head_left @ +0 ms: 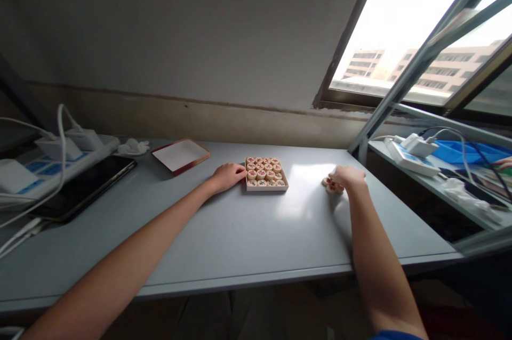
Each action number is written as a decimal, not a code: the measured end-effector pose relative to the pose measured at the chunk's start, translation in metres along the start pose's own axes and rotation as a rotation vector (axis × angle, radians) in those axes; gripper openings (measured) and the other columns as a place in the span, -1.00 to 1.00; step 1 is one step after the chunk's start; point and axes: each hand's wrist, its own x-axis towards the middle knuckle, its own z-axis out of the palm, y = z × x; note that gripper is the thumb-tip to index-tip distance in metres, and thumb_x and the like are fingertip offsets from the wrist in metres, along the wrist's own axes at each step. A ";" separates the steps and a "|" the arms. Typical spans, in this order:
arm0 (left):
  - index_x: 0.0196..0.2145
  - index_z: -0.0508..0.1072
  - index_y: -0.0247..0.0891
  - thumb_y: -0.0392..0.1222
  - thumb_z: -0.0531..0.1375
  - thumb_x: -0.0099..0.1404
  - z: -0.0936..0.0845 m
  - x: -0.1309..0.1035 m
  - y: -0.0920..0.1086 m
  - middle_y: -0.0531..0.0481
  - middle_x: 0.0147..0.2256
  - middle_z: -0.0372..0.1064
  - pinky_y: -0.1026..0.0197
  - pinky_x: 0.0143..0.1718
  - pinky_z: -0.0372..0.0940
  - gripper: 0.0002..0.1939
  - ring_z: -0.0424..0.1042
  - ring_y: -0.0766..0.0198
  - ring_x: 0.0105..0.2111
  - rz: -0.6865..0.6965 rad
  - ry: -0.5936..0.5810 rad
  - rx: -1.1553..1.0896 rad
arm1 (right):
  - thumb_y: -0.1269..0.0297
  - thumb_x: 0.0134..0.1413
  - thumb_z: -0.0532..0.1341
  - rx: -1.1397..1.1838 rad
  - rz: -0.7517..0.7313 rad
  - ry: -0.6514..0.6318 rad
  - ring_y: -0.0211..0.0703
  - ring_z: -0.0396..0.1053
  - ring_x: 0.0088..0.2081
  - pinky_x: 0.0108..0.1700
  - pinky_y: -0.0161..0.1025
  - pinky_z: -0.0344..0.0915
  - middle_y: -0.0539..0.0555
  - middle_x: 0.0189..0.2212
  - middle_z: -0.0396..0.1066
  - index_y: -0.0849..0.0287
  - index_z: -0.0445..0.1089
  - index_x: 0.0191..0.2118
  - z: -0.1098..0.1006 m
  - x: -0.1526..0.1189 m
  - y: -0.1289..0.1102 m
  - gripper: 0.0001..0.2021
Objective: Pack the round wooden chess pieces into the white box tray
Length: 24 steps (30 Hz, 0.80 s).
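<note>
A shallow open box [267,188] stands mid-table, filled with rows of round wooden xiangqi pieces [261,174]. Most of them carry red characters; the front row has dark ones, and the pieces look stacked higher at the left and back. My left hand [228,177] is closed at the box's left side, its fingertips gripping the edge. To the right, a small cluster of loose xiangqi pieces [330,185] lies on the table. My right hand [349,175] is over this cluster, fingers pointing down and pinched at a piece; the fingertips are partly hidden.
The box lid [181,154] lies upturned at the back left. Farther left are a black phone [86,188], a power strip [44,167] with chargers and white cables, and crumpled tissue [133,147]. A metal shelf post [363,151] rises at the right, beside a lower shelf [452,191].
</note>
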 end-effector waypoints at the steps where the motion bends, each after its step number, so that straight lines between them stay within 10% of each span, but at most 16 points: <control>1: -0.54 0.41 -0.23 -0.06 -0.07 0.18 0.000 0.000 0.000 0.00 -0.45 0.41 0.27 -0.47 -0.01 -0.66 0.29 0.25 -0.45 -0.002 0.000 0.000 | 0.27 -0.08 0.16 -0.010 0.027 -0.026 0.06 0.40 -0.27 -0.39 -0.20 0.22 0.28 -0.38 0.43 0.26 0.44 -0.36 -0.001 -0.001 -0.004 -0.81; 7: -0.54 0.40 -0.23 -0.06 -0.07 0.18 0.000 0.000 -0.001 0.00 -0.47 0.40 0.28 -0.48 -0.01 -0.66 0.29 0.25 -0.46 0.007 -0.002 0.007 | 0.28 -0.01 0.05 -0.002 -0.097 0.024 0.00 0.38 -0.24 -0.37 -0.25 0.16 0.22 -0.28 0.43 0.21 0.38 -0.26 -0.014 -0.017 -0.036 -0.76; 11: -0.53 0.42 -0.23 -0.05 -0.08 0.18 0.000 0.001 -0.002 0.00 -0.47 0.40 0.28 -0.48 0.00 -0.64 0.29 0.25 -0.47 0.011 -0.009 0.010 | 0.09 0.04 0.02 0.265 -0.410 0.123 -0.15 0.36 -0.34 -0.41 -0.31 0.15 0.06 -0.32 0.44 0.10 0.33 -0.24 -0.022 -0.025 -0.047 -0.73; 16: -0.52 0.43 -0.23 -0.05 -0.08 0.19 -0.001 0.000 -0.001 -0.01 -0.46 0.41 0.28 -0.47 0.01 -0.63 0.29 0.25 -0.47 0.020 0.003 0.012 | 0.03 0.00 0.09 0.509 -0.784 -0.051 -0.28 0.31 -0.47 -0.47 -0.36 0.16 0.02 -0.38 0.43 0.11 0.32 -0.24 -0.023 -0.037 -0.064 -0.71; 24: -0.52 0.43 -0.24 -0.06 -0.07 0.19 -0.001 -0.001 0.001 -0.01 -0.47 0.41 0.28 -0.47 0.01 -0.64 0.30 0.25 -0.46 0.013 0.001 0.012 | 0.12 -0.04 0.13 0.462 -0.832 0.030 -0.28 0.29 -0.47 -0.46 -0.35 0.13 -0.02 -0.44 0.42 0.07 0.32 -0.20 -0.020 -0.043 -0.078 -0.74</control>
